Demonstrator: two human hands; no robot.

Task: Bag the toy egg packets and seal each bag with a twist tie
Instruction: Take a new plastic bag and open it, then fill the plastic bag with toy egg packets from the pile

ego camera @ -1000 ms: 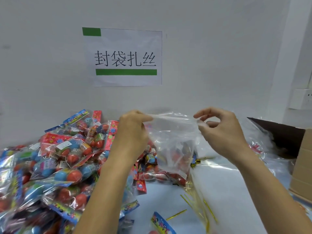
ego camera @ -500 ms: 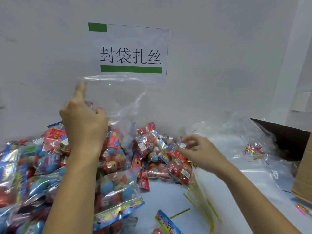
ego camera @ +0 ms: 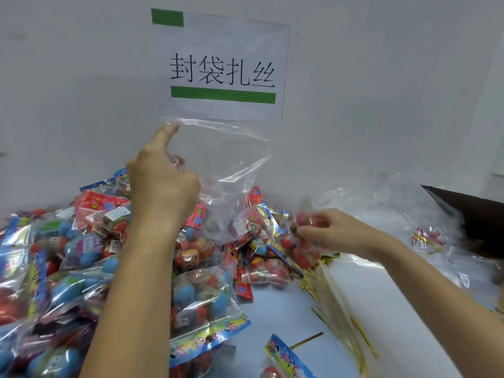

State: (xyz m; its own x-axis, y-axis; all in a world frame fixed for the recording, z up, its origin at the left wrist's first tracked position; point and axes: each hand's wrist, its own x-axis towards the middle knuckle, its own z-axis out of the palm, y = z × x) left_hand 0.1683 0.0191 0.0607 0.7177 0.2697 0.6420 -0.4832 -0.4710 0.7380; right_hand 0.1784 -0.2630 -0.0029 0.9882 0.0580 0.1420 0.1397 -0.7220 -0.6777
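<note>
Holding a clear bag (ego camera: pixel 231 170) up at centre frame, the left hand (ego camera: pixel 161 186) has its forefinger raised to the bag's top edge and the other fingers curled round the plastic – the bag hangs to the right of and below that hand, its mouth just under the sign (ego camera: pixel 221 64) on the wall (ego camera: pixel 381 91). The bag's lower end reaches down to the pile of packets (ego camera: pixel 90 255), which fills the left and lower left of the frame and spreads to the middle.

At right of centre, lower than the left hand, the right hand (ego camera: pixel 330 230) pinches a packet (ego camera: pixel 308 222) of red eggs at the right edge of the pile – fingers and thumb closed on its wrapper. This packet lies well apart from the bag's mouth, down and to the right of it.

Gold ties (ego camera: pixel 351 328) lie in a loose sheaf on the white table (ego camera: pixel 286 315) at lower right, just below the right forearm; one tie (ego camera: pixel 306 340) lies alone, nearer the bottom centre. A further packet (ego camera: pixel 286 358) shows at the bottom edge. More clear plastic (ego camera: pixel 395 203) lies crumpled at the right, beside a dark box (ego camera: pixel 469 214) at the frame's right edge.
</note>
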